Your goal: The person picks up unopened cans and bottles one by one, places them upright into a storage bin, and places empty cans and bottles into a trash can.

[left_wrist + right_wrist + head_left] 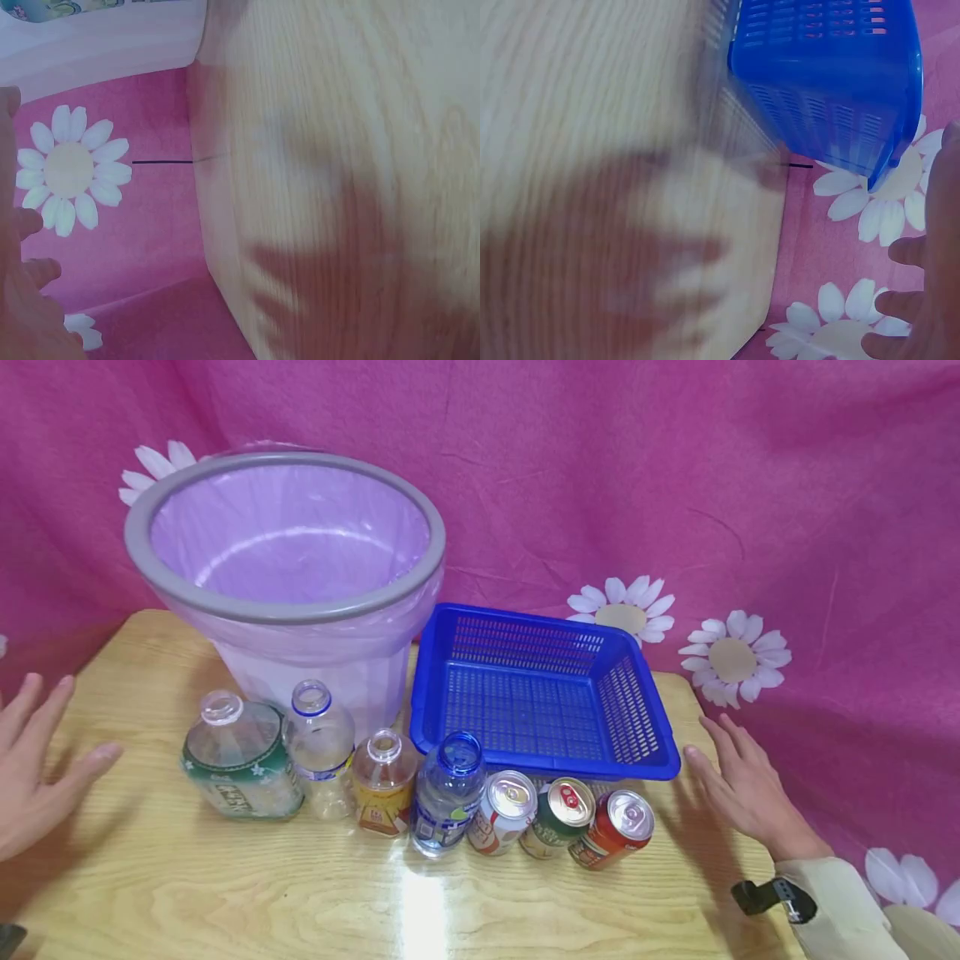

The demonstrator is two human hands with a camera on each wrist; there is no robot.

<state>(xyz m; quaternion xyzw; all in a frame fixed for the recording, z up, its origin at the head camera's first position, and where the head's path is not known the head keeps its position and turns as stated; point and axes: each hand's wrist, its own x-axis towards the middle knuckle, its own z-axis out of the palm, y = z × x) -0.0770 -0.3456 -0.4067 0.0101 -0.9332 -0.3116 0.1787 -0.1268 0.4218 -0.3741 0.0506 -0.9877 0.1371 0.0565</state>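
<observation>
My left hand (37, 768) hovers at the table's left side with fingers spread, holding nothing; a large green-labelled bottle (243, 760) is the nearest thing to it. On the right my right hand (750, 785) is held out with nothing in it, beside the blue basket (667, 764). A row runs rightward from the green-labelled bottle: a clear bottle (322, 752), a yellow-labelled bottle (385, 785), a blue-tinted bottle (450, 797), a white can (504, 814), a green can (558, 818) and a red can (613, 831). The bottles show open mouths without caps.
Behind the bottles stands a tall bin (285, 610) with a grey rim and a clear liner. The basket sits to its right, behind the cans. A pink flowered cloth (525, 485) hangs behind the wooden table (300, 893).
</observation>
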